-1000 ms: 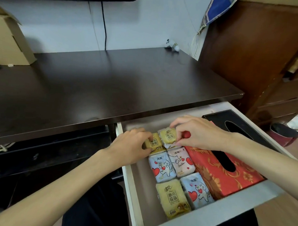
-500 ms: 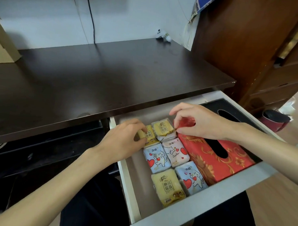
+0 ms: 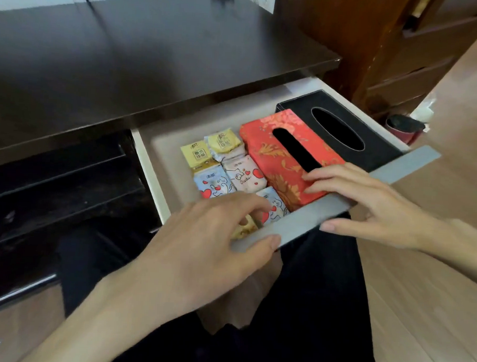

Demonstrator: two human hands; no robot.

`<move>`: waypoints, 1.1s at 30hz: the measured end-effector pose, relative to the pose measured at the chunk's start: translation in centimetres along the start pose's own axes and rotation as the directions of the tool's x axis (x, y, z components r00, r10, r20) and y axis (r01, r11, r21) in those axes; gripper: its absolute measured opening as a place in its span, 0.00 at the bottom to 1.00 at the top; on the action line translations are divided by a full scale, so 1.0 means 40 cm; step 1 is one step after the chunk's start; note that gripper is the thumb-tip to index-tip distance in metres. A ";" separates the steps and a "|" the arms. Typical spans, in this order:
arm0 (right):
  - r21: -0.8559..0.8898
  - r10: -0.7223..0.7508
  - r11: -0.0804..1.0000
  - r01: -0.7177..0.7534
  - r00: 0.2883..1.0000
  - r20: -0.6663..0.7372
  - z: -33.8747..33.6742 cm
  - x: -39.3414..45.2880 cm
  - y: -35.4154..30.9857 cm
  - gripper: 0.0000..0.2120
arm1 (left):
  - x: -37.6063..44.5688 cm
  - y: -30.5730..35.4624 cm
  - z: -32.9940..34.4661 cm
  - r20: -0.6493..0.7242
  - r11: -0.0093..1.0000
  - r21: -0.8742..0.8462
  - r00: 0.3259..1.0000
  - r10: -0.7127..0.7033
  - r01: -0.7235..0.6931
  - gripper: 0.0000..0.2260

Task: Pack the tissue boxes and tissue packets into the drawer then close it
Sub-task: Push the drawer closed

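Note:
The white drawer (image 3: pixel 156 150) stands pulled out under the dark desk. Inside lie a black tissue box (image 3: pixel 352 123) at the right, a red patterned tissue box (image 3: pixel 263 151) beside it, and several small tissue packets (image 3: pixel 240 175) in two rows at the left. My left hand (image 3: pixel 207 242) grips the grey drawer front (image 3: pixel 413 164), thumb on the outside, fingers over the near packets. My right hand (image 3: pixel 367 205) holds the same front further right, fingers resting on the red box, thumb on the outside.
The dark desk top (image 3: pixel 144 61) overhangs the drawer's back. A brown wooden cabinet (image 3: pixel 374 50) stands to the right with a dark red cup (image 3: pixel 403 128) at its foot. A dark shelf (image 3: pixel 62 173) sits left of the drawer. My dark-clothed lap lies below.
Both hands have left the yellow packets at the back of the drawer and come forward onto the drawer front. The camera has tilted down and closer.

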State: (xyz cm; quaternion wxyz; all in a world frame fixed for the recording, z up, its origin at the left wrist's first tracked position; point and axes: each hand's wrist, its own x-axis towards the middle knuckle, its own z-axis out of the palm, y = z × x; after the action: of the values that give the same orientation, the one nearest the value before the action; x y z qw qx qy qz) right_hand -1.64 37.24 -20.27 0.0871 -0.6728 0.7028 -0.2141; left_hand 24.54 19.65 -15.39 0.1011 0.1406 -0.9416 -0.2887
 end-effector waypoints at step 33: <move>0.275 0.316 0.943 -0.186 0.761 -0.566 0.101 0.241 0.163 0.18 | 0.118 -0.280 0.009 -0.417 0.910 0.376 0.909 -0.001 0.173 0.16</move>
State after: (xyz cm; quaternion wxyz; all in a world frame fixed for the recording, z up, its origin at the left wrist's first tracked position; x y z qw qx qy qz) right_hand -6.67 27.03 -25.01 -0.0453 -0.4562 0.7521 -0.4735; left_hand 22.30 9.42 -21.60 0.2507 0.2583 -0.9313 -0.0563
